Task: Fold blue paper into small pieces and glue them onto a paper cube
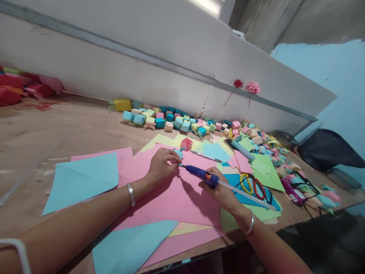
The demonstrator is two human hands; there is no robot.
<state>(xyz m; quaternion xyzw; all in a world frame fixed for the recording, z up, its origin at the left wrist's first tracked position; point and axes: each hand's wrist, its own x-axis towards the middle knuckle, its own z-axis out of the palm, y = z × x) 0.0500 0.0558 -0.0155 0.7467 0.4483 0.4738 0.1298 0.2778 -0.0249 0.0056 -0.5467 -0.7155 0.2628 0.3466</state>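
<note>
My right hand [217, 188] is wrapped round a blue glue gun [202, 176], with a long clear glue stick [246, 195] running out of its back. The gun's nozzle points left, at or very near a small light-blue paper piece [179, 153]. Pinched in the fingertips of my left hand [163, 164] is that same piece, partly hidden by the fingers. Just beyond it a small pink open paper box [186, 144] sits on the sheets. Under both hands lies a large pink paper sheet [159, 201].
Many small coloured paper boxes [169, 126] line the wall. Light-blue sheets [85, 177] lie left and in front. A silver pen [207, 156], a phone [229, 144], yellow and red rings [258, 188], and a purple device [293, 191] with a black cable are to the right.
</note>
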